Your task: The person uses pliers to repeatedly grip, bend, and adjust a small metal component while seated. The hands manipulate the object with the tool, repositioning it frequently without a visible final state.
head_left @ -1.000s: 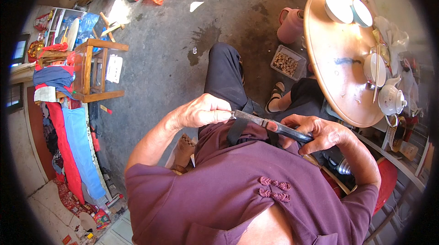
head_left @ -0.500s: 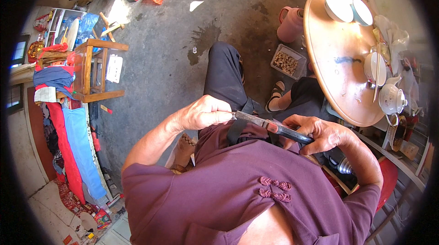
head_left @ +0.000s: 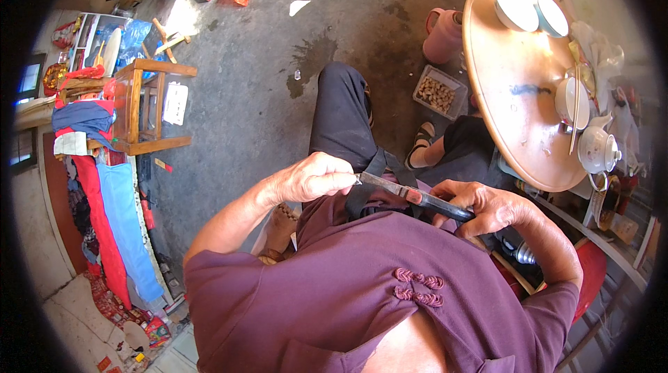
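My right hand (head_left: 490, 207) is wrapped round the black and red handle of a long hand tool (head_left: 438, 204), perhaps shears or pliers. Its narrow grey metal end points left, toward my left hand (head_left: 321, 177). There, thumb and forefinger are pinched together on a small shiny piece (head_left: 358, 179) right at the tool's tip. What that piece is cannot be made out. Both hands are in front of my belly, above my lap. My right fingers partly hide the handle.
At the right stands a round wooden table (head_left: 511, 94) with bowls (head_left: 570, 103), chopsticks and a teapot (head_left: 597, 149). A pink flask (head_left: 443, 35) and a plastic box of peanuts (head_left: 440, 93) are on the floor beside it. At the left, a wooden stool (head_left: 156, 143) lies near draped clothes (head_left: 129, 223).
Both hands and the tool have dipped very slightly toward me. The grip of each hand looks the same.
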The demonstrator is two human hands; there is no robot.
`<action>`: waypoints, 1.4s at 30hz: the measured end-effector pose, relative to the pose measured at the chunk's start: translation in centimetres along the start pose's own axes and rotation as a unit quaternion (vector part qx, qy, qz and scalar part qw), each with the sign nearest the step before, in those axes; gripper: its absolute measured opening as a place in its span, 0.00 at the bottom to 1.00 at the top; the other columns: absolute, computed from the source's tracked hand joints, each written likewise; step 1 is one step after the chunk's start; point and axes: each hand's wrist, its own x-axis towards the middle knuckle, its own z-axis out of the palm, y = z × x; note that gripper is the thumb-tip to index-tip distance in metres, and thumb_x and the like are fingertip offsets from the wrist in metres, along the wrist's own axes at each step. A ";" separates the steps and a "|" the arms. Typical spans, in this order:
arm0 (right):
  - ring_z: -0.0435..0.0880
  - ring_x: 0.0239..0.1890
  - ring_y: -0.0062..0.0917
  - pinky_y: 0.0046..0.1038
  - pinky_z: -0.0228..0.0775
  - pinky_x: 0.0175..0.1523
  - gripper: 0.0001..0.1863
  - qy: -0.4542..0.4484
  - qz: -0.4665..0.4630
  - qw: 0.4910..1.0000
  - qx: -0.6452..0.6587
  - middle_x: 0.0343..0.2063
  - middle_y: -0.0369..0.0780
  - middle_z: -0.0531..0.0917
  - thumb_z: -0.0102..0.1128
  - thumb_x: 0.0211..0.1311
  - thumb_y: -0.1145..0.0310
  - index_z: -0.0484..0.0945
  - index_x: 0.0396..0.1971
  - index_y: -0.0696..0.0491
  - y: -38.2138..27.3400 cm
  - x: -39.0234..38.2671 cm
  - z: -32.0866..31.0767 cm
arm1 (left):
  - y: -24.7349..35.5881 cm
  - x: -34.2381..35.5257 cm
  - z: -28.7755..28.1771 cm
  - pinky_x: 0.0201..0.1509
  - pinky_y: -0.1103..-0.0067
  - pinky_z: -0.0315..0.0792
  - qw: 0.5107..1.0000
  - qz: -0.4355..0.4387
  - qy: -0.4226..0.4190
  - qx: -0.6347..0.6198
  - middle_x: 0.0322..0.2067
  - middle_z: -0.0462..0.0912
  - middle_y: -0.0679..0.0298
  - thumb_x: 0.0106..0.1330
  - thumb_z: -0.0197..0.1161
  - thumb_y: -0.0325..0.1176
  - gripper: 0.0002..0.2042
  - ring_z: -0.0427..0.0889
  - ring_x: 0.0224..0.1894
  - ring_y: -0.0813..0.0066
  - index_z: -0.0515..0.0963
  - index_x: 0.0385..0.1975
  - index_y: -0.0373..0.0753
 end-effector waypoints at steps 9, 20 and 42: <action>0.70 0.57 0.37 0.34 0.63 0.62 0.22 0.003 -0.005 1.000 0.012 0.59 0.48 0.67 0.65 0.43 0.71 0.83 0.44 0.53 0.0 0.0 -0.1 | 0.3 0.0 -0.4 0.25 0.84 0.56 1.000 0.003 -0.001 0.011 0.17 0.66 0.76 0.69 0.53 0.45 0.17 0.61 0.21 0.88 0.76 0.26 0.37; 0.72 0.54 0.35 0.33 0.64 0.60 0.20 0.011 0.009 1.000 0.019 0.54 0.47 0.70 0.64 0.43 0.72 0.83 0.42 0.55 0.0 0.3 0.1 | 0.6 -0.2 -0.8 0.26 0.84 0.58 1.000 0.014 -0.012 -0.017 0.19 0.67 0.74 0.67 0.54 0.47 0.18 0.62 0.22 0.86 0.77 0.29 0.35; 0.61 0.68 0.45 0.37 0.53 0.70 0.25 0.034 -0.043 0.998 -0.037 0.67 0.54 0.55 0.65 0.41 0.75 0.82 0.46 0.52 -0.3 -0.5 -0.8 | 1.2 -0.2 -1.0 0.28 0.86 0.60 1.000 0.026 0.004 -0.008 0.23 0.70 0.74 0.68 0.56 0.45 0.17 0.64 0.26 0.88 0.77 0.34 0.34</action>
